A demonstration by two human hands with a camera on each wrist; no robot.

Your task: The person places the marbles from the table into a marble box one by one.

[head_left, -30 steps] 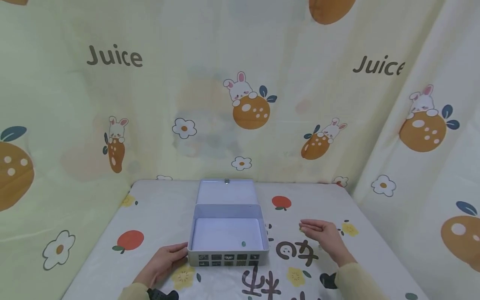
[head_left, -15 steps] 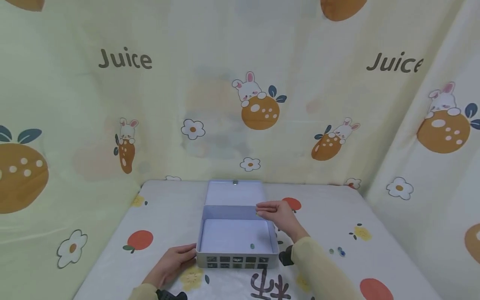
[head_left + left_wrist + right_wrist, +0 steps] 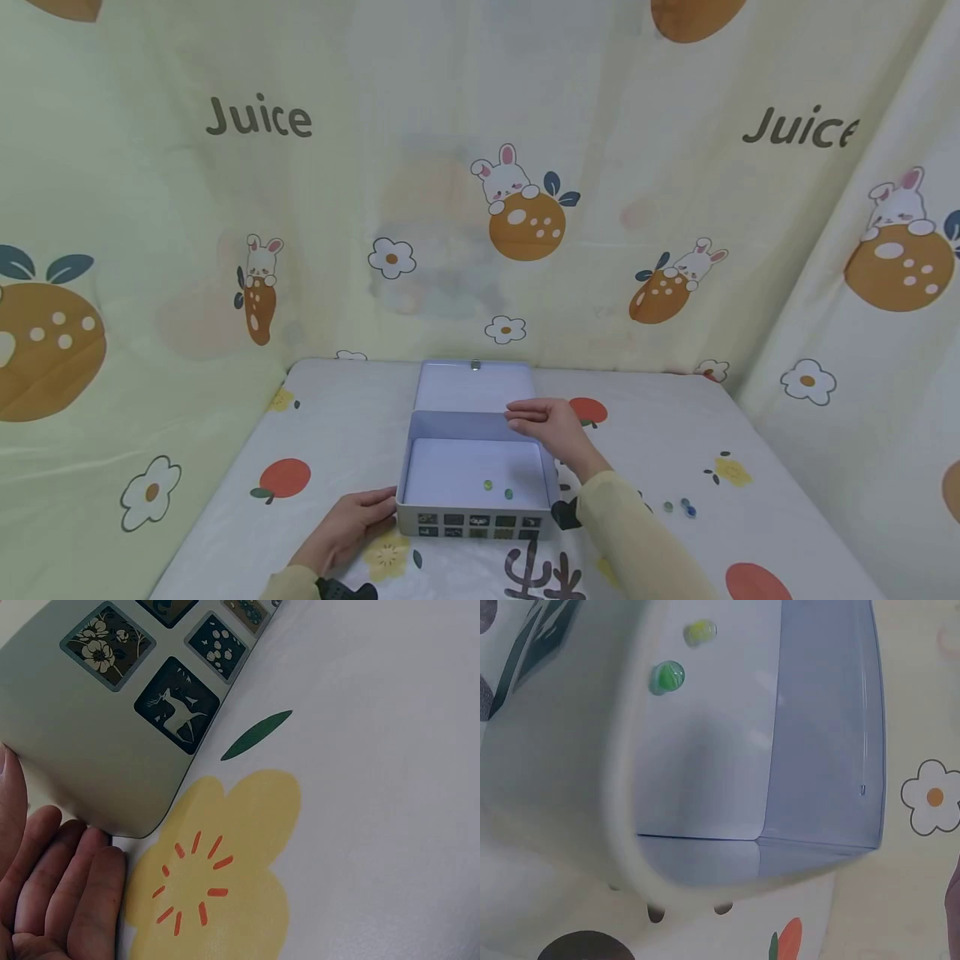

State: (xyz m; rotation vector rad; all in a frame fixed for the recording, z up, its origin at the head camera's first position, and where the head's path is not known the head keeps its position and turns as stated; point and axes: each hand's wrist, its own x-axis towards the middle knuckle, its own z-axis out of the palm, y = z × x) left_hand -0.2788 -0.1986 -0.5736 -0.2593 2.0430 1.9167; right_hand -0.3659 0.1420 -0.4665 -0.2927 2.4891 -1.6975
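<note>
A pale tin box [image 3: 414,467] stands on the table in the head view, its lid [image 3: 472,387] raised at the back. Inside lie a yellow-green marble [image 3: 488,485] and a green marble [image 3: 509,494], which also show in the right wrist view as a yellow marble [image 3: 700,631] and a green marble [image 3: 667,676]. My right hand [image 3: 558,429] hovers over the box's right rear edge, fingers nearly straight, no marble visible in them. Fingers of my left hand [image 3: 347,525] touch the box's left front corner. In the left wrist view those fingers [image 3: 67,881] lie beside the box wall [image 3: 97,765].
Right of the box, a greenish marble [image 3: 668,507] and a few blue marbles [image 3: 687,508] lie on the tablecloth [image 3: 645,567], near my right sleeve [image 3: 630,525]. A printed curtain [image 3: 420,108] hangs behind the table.
My right hand has come left from the table to above the box. The yellow-green marble has left the hand and now lies inside. My left hand stays at the box.
</note>
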